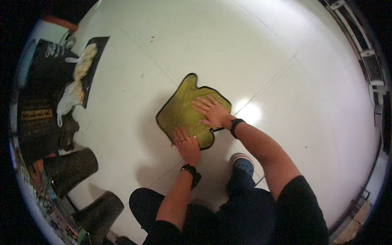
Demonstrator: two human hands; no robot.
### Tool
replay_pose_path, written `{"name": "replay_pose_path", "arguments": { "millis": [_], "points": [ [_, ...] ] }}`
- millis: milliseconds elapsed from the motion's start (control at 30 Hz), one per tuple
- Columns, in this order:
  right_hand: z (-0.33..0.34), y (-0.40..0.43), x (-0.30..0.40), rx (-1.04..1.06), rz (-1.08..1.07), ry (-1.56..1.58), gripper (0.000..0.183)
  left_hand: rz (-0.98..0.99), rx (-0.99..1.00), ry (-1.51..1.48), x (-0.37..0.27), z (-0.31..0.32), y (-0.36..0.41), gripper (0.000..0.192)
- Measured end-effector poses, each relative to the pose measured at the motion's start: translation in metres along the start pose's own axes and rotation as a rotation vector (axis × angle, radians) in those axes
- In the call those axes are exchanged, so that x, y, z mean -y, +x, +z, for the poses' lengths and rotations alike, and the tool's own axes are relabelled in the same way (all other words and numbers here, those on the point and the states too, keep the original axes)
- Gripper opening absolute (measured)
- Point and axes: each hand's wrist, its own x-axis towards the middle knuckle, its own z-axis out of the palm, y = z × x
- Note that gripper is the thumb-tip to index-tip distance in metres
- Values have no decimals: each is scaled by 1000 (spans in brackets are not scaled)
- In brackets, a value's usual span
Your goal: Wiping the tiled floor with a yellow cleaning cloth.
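Note:
A yellow-green cloth with a black bound edge (179, 108) lies on the pale tiled floor (190, 39). Its far corner and near right edge are rumpled and bent. My right hand (212, 113) rests flat on the cloth's right half, fingers spread and pointing left. On the near left edge lies my left hand (186, 144), palm down, its fingers reaching over the border. Neither hand grips the cloth; both press on it from above. Dark bands circle both wrists.
Plastic bags with pale contents (84, 69) lie on a dark mat at the left. Two dark cylindrical pots (72, 170) stand nearer me. My blue clog (243, 163) is on the floor behind the cloth. Metal-framed furniture (372, 61) lines the right rim.

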Motion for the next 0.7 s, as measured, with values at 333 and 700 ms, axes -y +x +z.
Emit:
{"name": "replay_pose_path", "arguments": {
  "millis": [333,700],
  "points": [
    [-16,-41,-87,-347,135,70,70,420,-28,238,-49,8,72,66],
    [-34,-265,-128,-343,1002,-19,69,1066,163,236,-254,19,76,68]
  ]
}}
